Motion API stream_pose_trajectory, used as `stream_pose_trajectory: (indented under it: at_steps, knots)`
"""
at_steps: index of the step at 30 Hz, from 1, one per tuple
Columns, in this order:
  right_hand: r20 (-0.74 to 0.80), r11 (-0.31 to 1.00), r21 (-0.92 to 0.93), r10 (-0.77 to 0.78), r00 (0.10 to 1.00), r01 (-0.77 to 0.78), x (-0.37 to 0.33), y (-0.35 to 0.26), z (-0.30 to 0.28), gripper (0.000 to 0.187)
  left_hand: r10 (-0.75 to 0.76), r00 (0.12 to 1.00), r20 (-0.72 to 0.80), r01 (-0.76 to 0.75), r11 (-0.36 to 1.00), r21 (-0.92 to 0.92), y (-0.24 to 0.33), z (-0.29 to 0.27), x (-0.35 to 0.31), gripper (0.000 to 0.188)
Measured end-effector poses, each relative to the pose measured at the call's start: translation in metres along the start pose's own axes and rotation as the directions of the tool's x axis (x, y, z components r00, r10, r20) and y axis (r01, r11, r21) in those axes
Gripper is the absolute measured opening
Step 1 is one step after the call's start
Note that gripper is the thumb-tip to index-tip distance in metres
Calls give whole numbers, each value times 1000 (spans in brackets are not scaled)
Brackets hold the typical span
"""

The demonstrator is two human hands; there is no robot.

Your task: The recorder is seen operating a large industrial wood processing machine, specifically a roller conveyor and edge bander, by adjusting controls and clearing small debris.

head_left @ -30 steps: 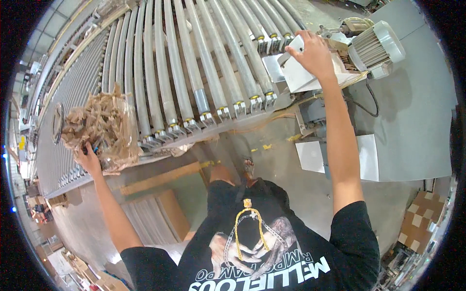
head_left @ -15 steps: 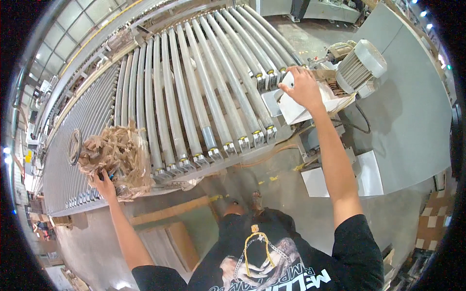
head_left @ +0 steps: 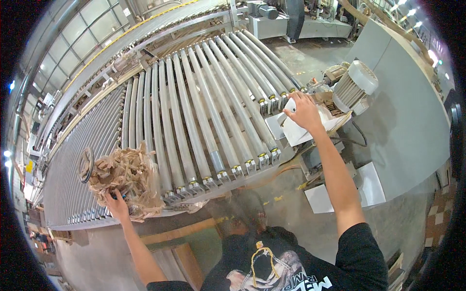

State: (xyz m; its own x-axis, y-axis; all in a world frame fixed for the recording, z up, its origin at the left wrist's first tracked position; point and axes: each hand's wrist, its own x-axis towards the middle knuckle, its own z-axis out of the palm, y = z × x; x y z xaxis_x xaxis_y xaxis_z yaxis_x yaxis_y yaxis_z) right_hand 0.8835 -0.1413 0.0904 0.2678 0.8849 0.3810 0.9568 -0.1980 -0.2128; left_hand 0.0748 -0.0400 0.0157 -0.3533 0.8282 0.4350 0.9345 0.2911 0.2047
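Observation:
On the roller conveyor (head_left: pixel 213 126), toward its near left side, sits a bundle of crumpled brown scraps (head_left: pixel 128 174) with clear plastic film around it. My left hand (head_left: pixel 117 206) is against the front of this bundle. Its fingers curl round a small dark and blue thing, mostly hidden, too small to name. At the right end of the rollers, my right hand (head_left: pixel 303 111) is closed over the upper edge of a white metal cover (head_left: pixel 295 133). A grey electric motor (head_left: pixel 352 86) stands just beyond it.
A round metal ring (head_left: pixel 86 165) stands left of the bundle. A large grey panel (head_left: pixel 407 116) fills the right side. Below the motor, bent white sheets (head_left: pixel 371 184) jut out over the floor. Cardboard and a wooden-edged board (head_left: pixel 179 232) are by my legs.
The view has tilted up, so the conveyor and both hands appear lower. Both hands keep their places, the left at the bundle and the right on the white metal cover.

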Motion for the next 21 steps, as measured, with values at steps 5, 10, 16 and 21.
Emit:
stream_pose_trajectory:
  at_steps: [5, 10, 16, 21]
  knots:
    - [51, 999, -36, 25, 998, -23, -1, 3, -3, 51, -22, 1000, -5, 22, 999, -44, 15, -4, -6, 59]
    - [30, 999, -53, 0, 1000, 1, 1, 0, 4, 51, 1, 999, -41, -1, 1000, -6, 4, -3, -5, 61]
    - [39, 998, -69, 11, 999, -8, 3, 1, 2, 51, -7, 1000, -12, 7, 999, 47, 18, -11, -6, 66]
    - [64, 996, -87, 25, 998, -19, 4, -5, 1, 50, -29, 999, -31, 32, 995, 99, 11, -3, -4, 67]
